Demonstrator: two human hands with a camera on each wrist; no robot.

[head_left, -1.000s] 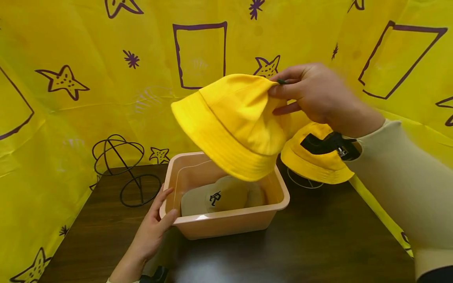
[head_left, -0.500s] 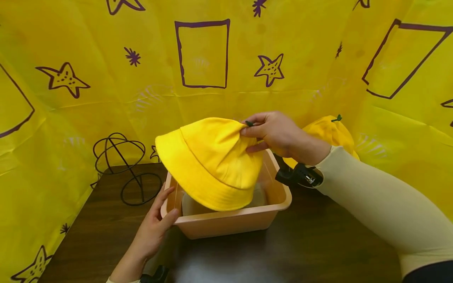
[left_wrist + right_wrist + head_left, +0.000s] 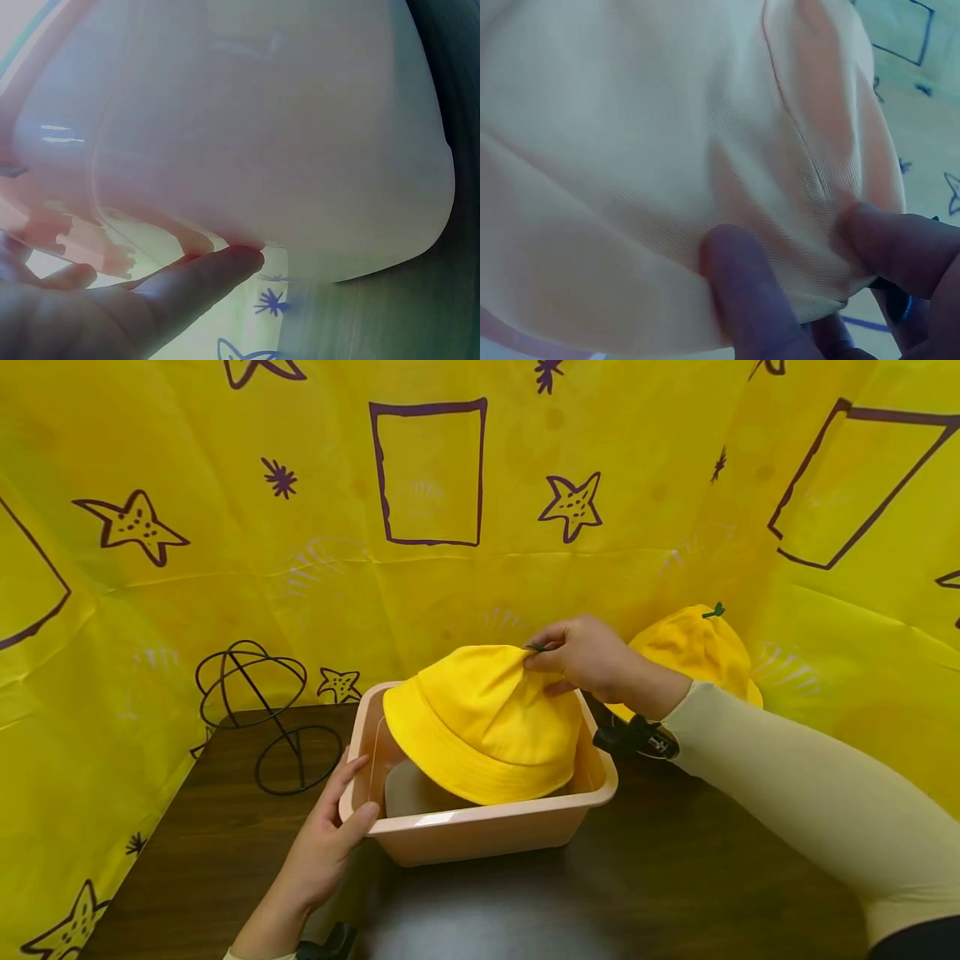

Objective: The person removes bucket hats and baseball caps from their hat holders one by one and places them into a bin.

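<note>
Lowered and shifted right since half a second ago, the yellow hat [image 3: 487, 727] now tilts within the tub's [image 3: 480, 839] rim, its brim just behind the near edge. Open room remains between brim and left wall, over a pale cap [image 3: 412, 787]. A wire stand [image 3: 277, 733] is near the tub's left side; a second hat [image 3: 701, 647] is behind the right hand [image 3: 592, 660], whose grip pinches the crown's top, brim spreading below and leftward. On the desk [image 3: 712, 877], the left hand [image 3: 326, 835] clasps the tub's left rim.

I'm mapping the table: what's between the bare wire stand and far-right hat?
Head view: peach bin, left hand gripping it, yellow hat pinched by right hand.
</note>
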